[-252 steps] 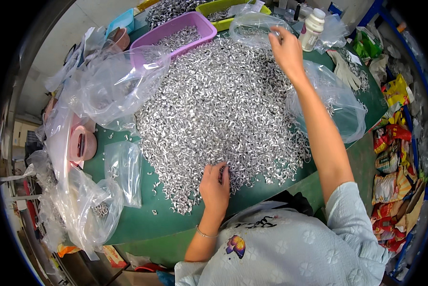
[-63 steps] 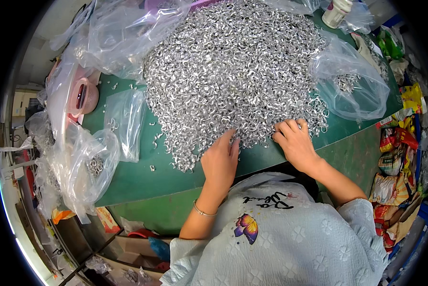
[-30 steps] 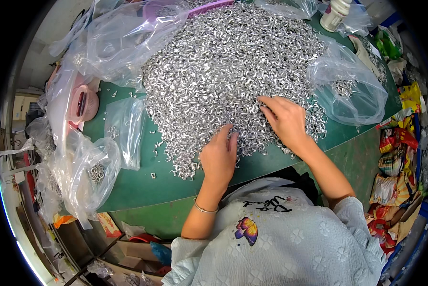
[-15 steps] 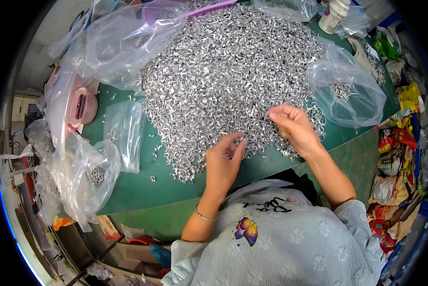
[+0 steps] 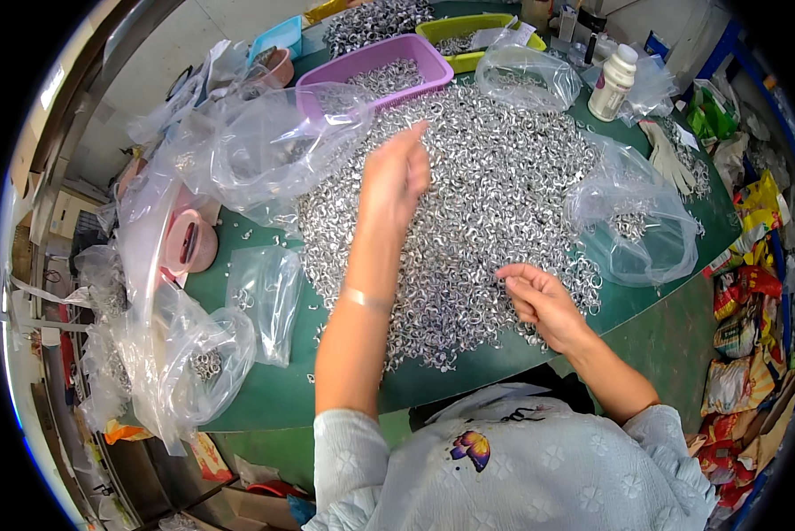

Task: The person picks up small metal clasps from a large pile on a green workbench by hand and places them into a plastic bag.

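A broad heap of small silvery curved metal pieces point(image 5: 477, 195) covers the middle of the green table. Stretched far over the heap, my left hand point(image 5: 396, 170) is a little blurred, with its fingers curled together near the purple basket point(image 5: 428, 57); anything in them is too small to make out. Metal pieces also lie inside that basket. Low over the heap's near right part is my right hand point(image 5: 544, 305), thumb and forefinger pinched together. Whatever sits between those fingertips cannot be told apart from the pieces behind.
Clear plastic bags lie left point(image 5: 265, 296) and right point(image 5: 672, 239) of the heap. A pink cup-shaped container point(image 5: 204, 248) stands at left. Farther back are a yellow-green basket point(image 5: 468, 62), a white bottle point(image 5: 612, 84) and a pale glove point(image 5: 667, 159). Colourful packages point(image 5: 738, 336) line the right side.
My left hand has gone from the heap's near edge far forward toward the purple basket. My right hand remains pinched over the near heap. The view has tilted up, showing more of the table's back.
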`<state>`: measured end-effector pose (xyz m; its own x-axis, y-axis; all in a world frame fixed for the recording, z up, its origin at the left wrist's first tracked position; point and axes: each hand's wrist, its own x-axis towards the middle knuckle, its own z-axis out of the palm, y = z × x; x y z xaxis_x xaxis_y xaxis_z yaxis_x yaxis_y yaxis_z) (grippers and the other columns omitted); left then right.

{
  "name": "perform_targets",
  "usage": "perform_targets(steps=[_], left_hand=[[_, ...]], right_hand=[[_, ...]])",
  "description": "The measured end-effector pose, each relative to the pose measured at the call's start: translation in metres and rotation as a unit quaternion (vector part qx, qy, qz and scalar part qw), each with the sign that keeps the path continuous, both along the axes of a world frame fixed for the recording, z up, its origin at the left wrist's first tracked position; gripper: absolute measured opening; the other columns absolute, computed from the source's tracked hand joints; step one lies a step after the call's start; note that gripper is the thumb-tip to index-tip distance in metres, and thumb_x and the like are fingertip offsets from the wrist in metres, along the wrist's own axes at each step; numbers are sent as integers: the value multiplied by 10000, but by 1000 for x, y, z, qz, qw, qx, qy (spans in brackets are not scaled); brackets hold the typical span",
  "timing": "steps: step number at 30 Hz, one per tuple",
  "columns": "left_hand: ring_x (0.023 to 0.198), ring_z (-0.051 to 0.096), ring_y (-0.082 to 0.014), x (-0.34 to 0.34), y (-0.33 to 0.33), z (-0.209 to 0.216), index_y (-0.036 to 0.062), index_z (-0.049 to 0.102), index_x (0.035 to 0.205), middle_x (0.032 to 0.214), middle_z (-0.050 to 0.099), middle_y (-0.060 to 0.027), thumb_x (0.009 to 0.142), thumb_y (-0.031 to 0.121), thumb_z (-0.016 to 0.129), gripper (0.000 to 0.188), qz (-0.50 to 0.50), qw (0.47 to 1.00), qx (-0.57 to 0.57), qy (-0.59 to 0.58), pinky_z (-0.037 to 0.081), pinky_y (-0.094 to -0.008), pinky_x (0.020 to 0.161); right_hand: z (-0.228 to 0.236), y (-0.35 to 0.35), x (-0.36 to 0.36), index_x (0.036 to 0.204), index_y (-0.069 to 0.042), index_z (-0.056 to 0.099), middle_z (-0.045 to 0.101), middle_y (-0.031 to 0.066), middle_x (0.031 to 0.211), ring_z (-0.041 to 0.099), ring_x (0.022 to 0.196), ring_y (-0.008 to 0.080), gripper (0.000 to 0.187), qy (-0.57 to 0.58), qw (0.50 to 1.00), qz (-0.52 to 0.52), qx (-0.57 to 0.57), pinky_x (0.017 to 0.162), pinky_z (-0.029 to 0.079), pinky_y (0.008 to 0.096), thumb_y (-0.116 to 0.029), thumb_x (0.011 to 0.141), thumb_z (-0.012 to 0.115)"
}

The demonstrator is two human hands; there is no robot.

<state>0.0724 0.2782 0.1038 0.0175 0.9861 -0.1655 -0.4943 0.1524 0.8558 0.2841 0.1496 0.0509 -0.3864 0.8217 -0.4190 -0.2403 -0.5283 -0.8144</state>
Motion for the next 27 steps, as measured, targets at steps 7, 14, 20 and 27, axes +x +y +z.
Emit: perform_targets(steps=[7,14,20,27], left_hand=[[508,359,-73,52,-37,-14,-7,573,1031,644,425,26,906,140,529,198,-42,992,-81,-91,265,-198,415],[819,541,-136,54,-162,-43,-1,523,1166,901,563,-53,915,144,483,292,-103,923,-284,-236,467,-276,716],[1026,534,-175,60,-194,-72,73,540,1030,994,592,-51,939,185,417,190,-57,906,-277,-315,411,-420,983],[1064,522,-170,56,-199,-73,93,534,1092,1021,596,-33,958,233,372,253,-57,913,-264,-308,419,-418,987]], right_hand=[[6,-1,14,1097,-23,542,418,-41,723,362,575,33,221,103,989,-102,12,481,268,187,-180,952,488],[19,-10,6,1153,24,462,499,80,979,478,853,144,342,206,975,-69,42,735,380,270,-35,816,463],[13,-24,-10,1223,17,429,514,116,1143,488,1097,200,345,181,983,35,1,955,382,324,-71,891,405],[12,-33,-12,1204,38,437,526,149,1158,517,1098,241,330,215,976,32,6,969,397,369,-75,894,441]])
